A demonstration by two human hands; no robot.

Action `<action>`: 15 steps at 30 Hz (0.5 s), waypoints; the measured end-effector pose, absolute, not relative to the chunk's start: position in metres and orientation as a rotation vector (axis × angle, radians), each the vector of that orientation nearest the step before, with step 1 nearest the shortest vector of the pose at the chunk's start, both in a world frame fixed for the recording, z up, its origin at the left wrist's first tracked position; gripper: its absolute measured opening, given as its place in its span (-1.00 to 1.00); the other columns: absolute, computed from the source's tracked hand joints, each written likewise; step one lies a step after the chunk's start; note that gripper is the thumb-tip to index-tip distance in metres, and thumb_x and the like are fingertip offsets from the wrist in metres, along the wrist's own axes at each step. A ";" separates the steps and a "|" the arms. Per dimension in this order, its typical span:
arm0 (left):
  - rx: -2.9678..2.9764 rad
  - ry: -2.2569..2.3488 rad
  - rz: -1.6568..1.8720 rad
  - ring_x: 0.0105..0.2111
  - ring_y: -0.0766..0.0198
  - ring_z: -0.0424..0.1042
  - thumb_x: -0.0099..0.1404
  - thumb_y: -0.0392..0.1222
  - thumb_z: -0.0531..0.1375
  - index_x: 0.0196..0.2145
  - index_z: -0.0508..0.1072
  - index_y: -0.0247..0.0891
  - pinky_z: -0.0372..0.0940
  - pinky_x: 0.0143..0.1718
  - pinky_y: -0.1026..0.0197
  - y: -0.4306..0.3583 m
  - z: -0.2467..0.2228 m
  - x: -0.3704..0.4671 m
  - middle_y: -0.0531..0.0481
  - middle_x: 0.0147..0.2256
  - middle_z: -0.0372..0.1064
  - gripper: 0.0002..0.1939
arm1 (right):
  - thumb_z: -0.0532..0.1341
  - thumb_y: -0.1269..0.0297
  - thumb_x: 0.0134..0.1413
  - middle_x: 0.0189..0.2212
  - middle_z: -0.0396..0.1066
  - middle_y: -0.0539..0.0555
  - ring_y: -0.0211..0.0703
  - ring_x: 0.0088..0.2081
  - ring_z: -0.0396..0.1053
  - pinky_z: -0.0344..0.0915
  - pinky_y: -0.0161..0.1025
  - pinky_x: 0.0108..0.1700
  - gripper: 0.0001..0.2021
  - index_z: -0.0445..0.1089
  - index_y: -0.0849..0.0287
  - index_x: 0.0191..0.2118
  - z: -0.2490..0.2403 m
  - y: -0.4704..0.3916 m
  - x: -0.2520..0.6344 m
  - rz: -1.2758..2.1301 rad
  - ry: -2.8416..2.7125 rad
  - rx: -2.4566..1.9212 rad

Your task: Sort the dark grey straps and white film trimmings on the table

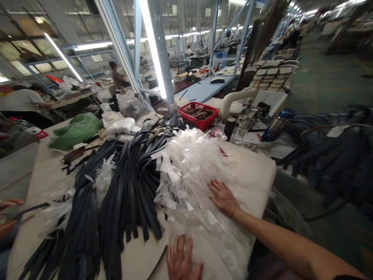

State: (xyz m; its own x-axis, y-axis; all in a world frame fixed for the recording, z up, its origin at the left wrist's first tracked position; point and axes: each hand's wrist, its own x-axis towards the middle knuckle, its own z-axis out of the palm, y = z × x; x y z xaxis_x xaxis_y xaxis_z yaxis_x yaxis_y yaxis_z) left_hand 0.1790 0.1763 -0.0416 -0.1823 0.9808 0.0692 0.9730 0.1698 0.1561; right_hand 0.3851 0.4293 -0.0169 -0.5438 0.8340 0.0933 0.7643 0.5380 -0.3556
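Note:
My right hand (223,198) lies flat, fingers spread, on a heap of clear plastic strips (189,171) that covers the right part of the beige table (259,171). My left hand (182,260) rests palm down at the near edge, on the plastic sheet beside a curved piece of cardboard (140,258). Neither hand holds anything. To the left of both hands spreads a large pile of black straps (128,182), with more plastic scraps mixed in.
A red basket (199,113) of dark pieces stands behind the plastic heap, with a dark cup (230,127), a glass jar (241,131) and a blue bottle (276,124) beside it. A green bag (77,130) lies far left. Another person's fingers (10,214) show at the left edge. Seated workers sit further back.

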 end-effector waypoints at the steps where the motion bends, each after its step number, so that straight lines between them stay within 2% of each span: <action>1: 1.940 2.419 0.265 0.23 -0.06 0.19 0.17 -0.04 0.16 0.17 0.36 -0.01 0.06 0.22 -0.22 0.184 -0.039 0.175 -0.05 0.19 0.29 -0.43 | 0.10 0.16 0.23 0.29 0.14 0.25 0.13 0.32 0.00 -0.15 0.15 0.33 -0.49 0.23 0.21 0.25 -0.015 0.428 0.385 0.406 -2.519 -1.346; 4: 1.870 2.540 0.247 0.25 -0.04 0.15 0.29 -0.06 0.06 0.21 0.30 -0.15 0.06 0.21 -0.20 0.202 -0.027 0.166 -0.12 0.21 0.26 -0.46 | 0.10 0.19 0.22 0.29 0.13 0.25 0.12 0.33 -0.03 -0.20 0.11 0.34 -0.49 0.23 0.23 0.25 -0.012 0.426 0.384 0.431 -2.494 -1.367; 7: 1.910 2.578 0.189 0.23 -0.02 0.17 0.33 -0.08 0.00 0.19 0.33 -0.21 0.06 0.21 -0.17 0.206 -0.021 0.165 -0.16 0.20 0.28 -0.49 | 0.11 0.19 0.21 0.30 0.11 0.22 0.07 0.34 -0.07 -0.26 0.07 0.35 -0.48 0.21 0.20 0.26 -0.011 0.425 0.383 0.475 -2.471 -1.367; 12: 1.962 2.643 0.141 0.18 0.02 0.26 0.31 -0.08 0.01 0.12 0.43 -0.17 0.18 0.16 -0.08 0.206 -0.022 0.168 -0.12 0.15 0.35 -0.53 | 0.12 0.19 0.19 0.31 0.08 0.25 0.09 0.35 -0.09 -0.29 0.11 0.35 -0.46 0.20 0.21 0.26 -0.008 0.424 0.382 0.559 -2.433 -1.388; 15: 1.986 2.625 0.266 0.11 -0.07 0.35 0.27 -0.08 0.04 0.06 0.49 -0.12 0.29 0.04 -0.12 0.210 -0.016 0.170 -0.17 0.05 0.45 -0.55 | 0.15 0.16 0.17 0.31 0.08 0.24 0.10 0.35 -0.09 -0.29 0.12 0.35 -0.43 0.17 0.17 0.28 -0.003 0.420 0.383 0.596 -2.426 -1.411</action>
